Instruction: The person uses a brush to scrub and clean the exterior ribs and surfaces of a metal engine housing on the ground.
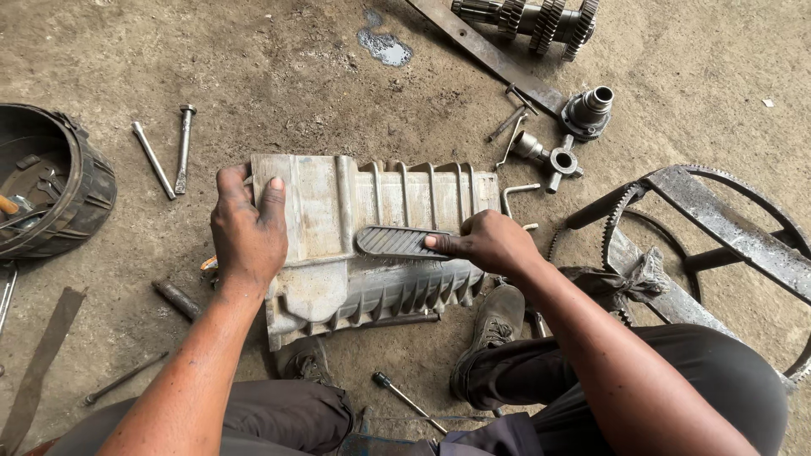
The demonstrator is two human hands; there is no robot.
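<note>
A ribbed grey metal casing lies on the dirt floor in front of me. My left hand presses flat on its left end, fingers spread over the top edge. My right hand grips a dark ribbed brush-like block and holds it flat against the middle of the casing. My two shoes rest just below the casing.
Two long bolts lie at upper left beside a round black tub of parts. A gear shaft, a flat bar, a cross joint and a toothed ring frame lie on the right. Loose rods lie near my knees.
</note>
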